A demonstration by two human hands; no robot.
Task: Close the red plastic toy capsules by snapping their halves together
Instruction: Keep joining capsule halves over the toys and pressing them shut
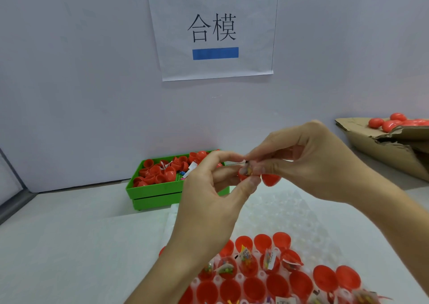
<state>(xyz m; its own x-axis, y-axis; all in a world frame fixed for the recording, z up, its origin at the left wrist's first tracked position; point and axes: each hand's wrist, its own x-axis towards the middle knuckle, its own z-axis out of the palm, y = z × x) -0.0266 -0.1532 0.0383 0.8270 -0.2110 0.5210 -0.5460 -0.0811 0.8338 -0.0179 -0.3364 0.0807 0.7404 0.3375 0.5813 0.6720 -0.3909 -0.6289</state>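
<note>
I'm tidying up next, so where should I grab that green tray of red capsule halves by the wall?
Take the green tray by its two short end walls, coming from the sides: it is piled with loose halves, so keep it level.

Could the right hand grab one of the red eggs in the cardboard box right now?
Probably not yet. The right hand is busy pinching a red capsule together with the left hand. The path to the cardboard box looks free, so it could once it lets go.
</note>
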